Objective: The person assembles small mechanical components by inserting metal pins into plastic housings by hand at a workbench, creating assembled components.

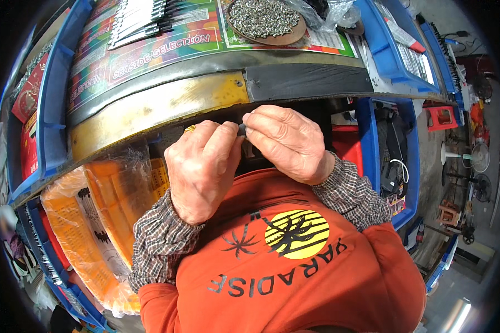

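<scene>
Pinching a small dark part (242,130), level, between left hand (203,166) and right hand (286,141).

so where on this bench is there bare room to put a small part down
Bare room is the yellow strip and black strip along the bench's near edge, just beyond both hands. Farther back is crowded: a round tray of screws, rows of metal parts, a plastic bag, and blue bins on both sides.

I'm looking down into a small assembly workshop: the worn tabletop (166,102) has a metal-edged rim and carries a round tray of small metal screws (264,19). Blue plastic bins (391,47) ring the bench, with bagged orange plastic parts (103,211) below. Off right, a bare concrete floor (433,161) holds red stools (441,116) and standing fans (478,158) (plainly no home).
</scene>
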A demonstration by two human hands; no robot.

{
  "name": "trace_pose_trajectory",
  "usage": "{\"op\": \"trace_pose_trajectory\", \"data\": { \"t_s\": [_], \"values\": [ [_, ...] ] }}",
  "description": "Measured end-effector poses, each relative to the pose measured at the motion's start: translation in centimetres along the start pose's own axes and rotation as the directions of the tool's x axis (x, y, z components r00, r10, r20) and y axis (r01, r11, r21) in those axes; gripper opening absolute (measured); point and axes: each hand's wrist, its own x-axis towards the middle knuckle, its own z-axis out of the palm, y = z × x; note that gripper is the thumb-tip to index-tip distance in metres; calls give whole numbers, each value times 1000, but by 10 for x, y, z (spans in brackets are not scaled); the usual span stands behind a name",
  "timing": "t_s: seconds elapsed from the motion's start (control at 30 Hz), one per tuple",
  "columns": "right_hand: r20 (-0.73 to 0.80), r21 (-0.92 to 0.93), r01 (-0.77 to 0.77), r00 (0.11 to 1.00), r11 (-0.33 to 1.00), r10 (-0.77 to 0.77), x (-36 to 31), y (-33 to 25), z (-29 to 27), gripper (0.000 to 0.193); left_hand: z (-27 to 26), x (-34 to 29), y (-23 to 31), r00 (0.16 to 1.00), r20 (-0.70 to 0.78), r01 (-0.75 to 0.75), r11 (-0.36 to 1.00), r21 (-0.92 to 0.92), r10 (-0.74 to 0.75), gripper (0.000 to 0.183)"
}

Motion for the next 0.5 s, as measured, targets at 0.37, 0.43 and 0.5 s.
{"op": "trace_pose_trajectory", "data": {
  "t_s": [0.37,0.43,0.5],
  "values": [
    [-100,159,-275,951,948,293,6,15,-14,24,-7,12,-6,995,30,94,989,-111,-91,17],
    [-123,116,-268,951,956,282,11,20,-24,20,-12,18,-5,992,71,110,990,-90,-104,17],
    [-142,96,-283,945,954,295,14,24,-30,19,-16,23,-8,994,67,95,993,-65,-91,16]
  ]
}}
